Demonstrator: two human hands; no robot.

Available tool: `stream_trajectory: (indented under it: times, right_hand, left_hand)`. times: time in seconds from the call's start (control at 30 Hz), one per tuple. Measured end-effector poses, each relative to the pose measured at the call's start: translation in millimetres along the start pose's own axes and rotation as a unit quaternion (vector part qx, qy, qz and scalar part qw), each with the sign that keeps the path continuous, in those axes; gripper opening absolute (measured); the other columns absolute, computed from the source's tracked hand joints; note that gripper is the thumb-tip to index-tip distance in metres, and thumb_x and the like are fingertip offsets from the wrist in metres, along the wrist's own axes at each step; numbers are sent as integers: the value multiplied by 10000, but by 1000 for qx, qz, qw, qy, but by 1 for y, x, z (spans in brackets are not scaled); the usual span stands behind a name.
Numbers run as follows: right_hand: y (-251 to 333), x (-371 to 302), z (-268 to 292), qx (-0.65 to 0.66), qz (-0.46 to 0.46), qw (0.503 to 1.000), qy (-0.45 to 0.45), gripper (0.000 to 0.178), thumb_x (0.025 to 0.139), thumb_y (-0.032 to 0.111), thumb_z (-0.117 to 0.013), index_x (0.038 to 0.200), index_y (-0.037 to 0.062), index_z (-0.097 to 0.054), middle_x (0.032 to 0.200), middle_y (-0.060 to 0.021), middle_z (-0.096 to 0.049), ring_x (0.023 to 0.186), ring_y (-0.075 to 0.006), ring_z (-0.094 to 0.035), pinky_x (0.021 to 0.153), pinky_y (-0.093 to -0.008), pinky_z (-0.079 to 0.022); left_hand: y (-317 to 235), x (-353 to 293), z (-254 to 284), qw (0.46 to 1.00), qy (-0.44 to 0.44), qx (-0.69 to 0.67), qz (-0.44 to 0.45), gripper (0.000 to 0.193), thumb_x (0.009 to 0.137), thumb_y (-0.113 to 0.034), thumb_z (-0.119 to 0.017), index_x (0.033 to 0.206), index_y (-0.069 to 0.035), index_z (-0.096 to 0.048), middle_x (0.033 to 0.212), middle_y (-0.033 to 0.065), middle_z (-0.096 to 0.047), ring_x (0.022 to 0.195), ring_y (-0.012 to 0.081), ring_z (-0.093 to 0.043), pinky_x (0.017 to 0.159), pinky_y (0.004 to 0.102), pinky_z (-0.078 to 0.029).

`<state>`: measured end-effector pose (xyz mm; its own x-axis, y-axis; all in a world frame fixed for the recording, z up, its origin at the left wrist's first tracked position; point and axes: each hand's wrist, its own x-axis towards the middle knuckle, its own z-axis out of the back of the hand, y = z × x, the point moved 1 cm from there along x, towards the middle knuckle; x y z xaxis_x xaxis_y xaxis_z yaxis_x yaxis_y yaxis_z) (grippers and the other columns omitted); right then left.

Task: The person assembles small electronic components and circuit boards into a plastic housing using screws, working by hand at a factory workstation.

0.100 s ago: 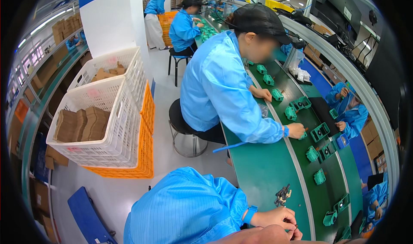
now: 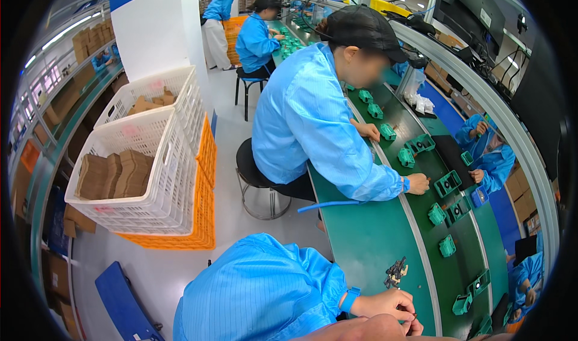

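My left hand (image 2: 385, 305), with a blue band at its wrist, is closed at the front edge of the green workbench (image 2: 376, 235). Its thumb and fingertips pinch a tiny dark reddish piece, too small to name. Against those fingertips, my right hand (image 2: 414, 328) shows curled fingers at the same piece; most of it is cut off by the lower edge. Just beyond my left hand lies a small heap of black and tan parts (image 2: 395, 272).
A green conveyor belt (image 2: 430, 254) carries several green plastic housings (image 2: 447, 246). Ahead, a co-worker (image 2: 319, 112) in blue leans over the belt from a round stool (image 2: 247, 160). Stacked white crates (image 2: 129, 211) hold cardboard at left. A blue panel (image 2: 129, 302) stands nearby.
The co-worker's near hand has shifted slightly up and away along the belt, and the green piece by it no longer shows. My hands have hardly moved.
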<state>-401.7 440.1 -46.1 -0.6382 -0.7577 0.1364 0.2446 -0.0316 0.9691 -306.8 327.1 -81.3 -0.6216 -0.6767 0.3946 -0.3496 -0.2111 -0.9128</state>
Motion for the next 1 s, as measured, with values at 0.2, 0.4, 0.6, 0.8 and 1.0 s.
stream_trajectory:
  times: [0.2,0.4,0.6,0.8,1.0]
  right_hand:
    - [-19,2,6,-2,2,1000,5,130,984,91,-632,1036,-28,-616,967,-90,-650,901,-147,-601,838,-275,-495]
    - [-3,-4,7,3,17,1000,-2,122,987,84,-625,1031,-30,-611,958,-88,-637,904,-146,-592,847,-277,-492]
    - [-274,10,105,-127,213,963,109,116,988,79,-623,1017,-33,-615,956,-85,-636,900,-146,-589,847,-277,-490]
    - [-2,3,1,-46,-53,998,-8,110,983,71,-626,1015,-33,-615,961,-84,-633,905,-147,-587,848,-281,-490]
    - [-29,12,10,7,15,1000,-22,92,979,56,-622,1002,-33,-614,963,-80,-629,906,-145,-586,844,-279,-493]
  left_hand:
    - [-3,0,1,1000,-2,-8,12,213,890,-163,-688,898,49,-702,814,89,-646,801,187,-607,696,327,-492]
    - [-4,-1,-6,1000,15,-5,9,218,894,-169,-689,897,50,-700,824,92,-649,808,185,-613,699,322,-496]
    - [-11,-1,-7,999,23,-23,10,214,901,-169,-688,905,45,-698,857,94,-650,812,184,-614,711,316,-499]
    - [2,-2,-3,999,17,-19,25,203,910,-165,-683,911,38,-699,866,90,-651,811,175,-612,716,309,-498]
    - [7,4,-5,999,21,-21,13,196,907,-165,-696,915,31,-705,870,89,-653,790,165,-611,696,294,-495]
